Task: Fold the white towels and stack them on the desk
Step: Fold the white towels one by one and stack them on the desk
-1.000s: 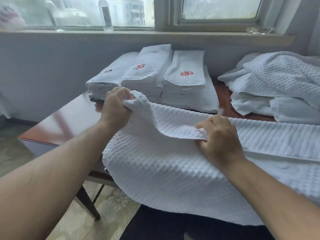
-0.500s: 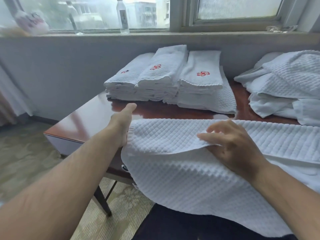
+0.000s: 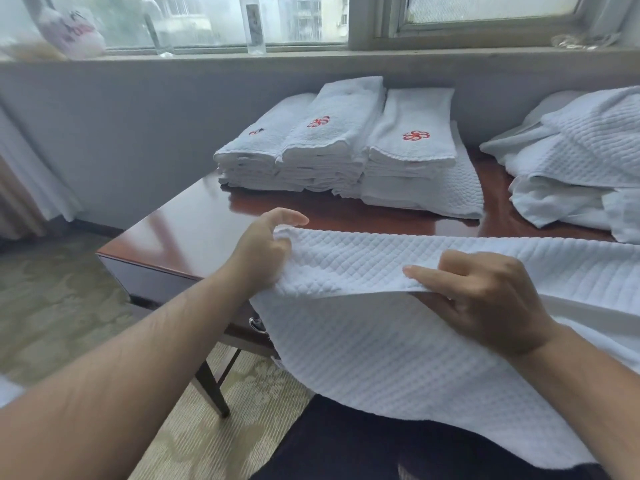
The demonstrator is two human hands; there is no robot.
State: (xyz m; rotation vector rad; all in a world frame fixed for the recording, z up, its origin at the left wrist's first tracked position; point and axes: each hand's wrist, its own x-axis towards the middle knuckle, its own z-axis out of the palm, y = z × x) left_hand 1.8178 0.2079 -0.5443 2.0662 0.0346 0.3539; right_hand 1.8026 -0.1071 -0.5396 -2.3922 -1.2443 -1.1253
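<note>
A white waffle-weave towel (image 3: 363,341) lies across the near edge of the brown desk (image 3: 194,223) and hangs over my lap. Its top layer is folded over toward me. My left hand (image 3: 263,251) grips the folded layer's left end, thumb on top. My right hand (image 3: 481,296) pinches the fold's near edge at the middle, fingers under the flap. Behind, three stacks of folded white towels (image 3: 343,150) with red logos stand side by side on the desk.
A heap of unfolded white towels (image 3: 581,161) lies at the desk's far right. Bottles (image 3: 254,26) and a bag stand on the window sill. Carpet floor lies left of the desk; a drawer handle (image 3: 256,323) shows under its front edge.
The flap, held raised a second ago, was laid flat over the towel. My left hand, briefly flat at the towel's left end, now grips that end again; my right hand stayed at the fold's edge.
</note>
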